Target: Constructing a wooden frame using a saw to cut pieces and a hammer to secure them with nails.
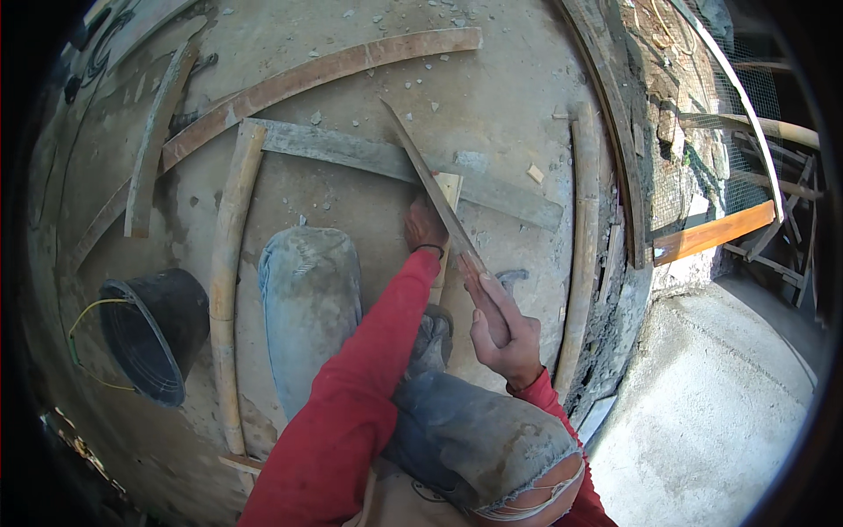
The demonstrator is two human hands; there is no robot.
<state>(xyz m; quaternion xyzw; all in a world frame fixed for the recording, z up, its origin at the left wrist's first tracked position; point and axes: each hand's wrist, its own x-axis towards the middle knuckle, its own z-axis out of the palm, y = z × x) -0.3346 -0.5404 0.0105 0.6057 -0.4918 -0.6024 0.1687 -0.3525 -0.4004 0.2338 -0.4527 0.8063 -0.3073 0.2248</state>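
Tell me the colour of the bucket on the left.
The bucket is black; the head view shows it best.

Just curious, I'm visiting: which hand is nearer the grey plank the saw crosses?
Left. The left hand is beside the near edge of the grey plank; the right hand, gripping the saw, is farther off, lower in the picture.

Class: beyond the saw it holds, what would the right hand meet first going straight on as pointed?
Probably the pale wood strip beneath the saw, though depth is unclear; the right hand might pass above.
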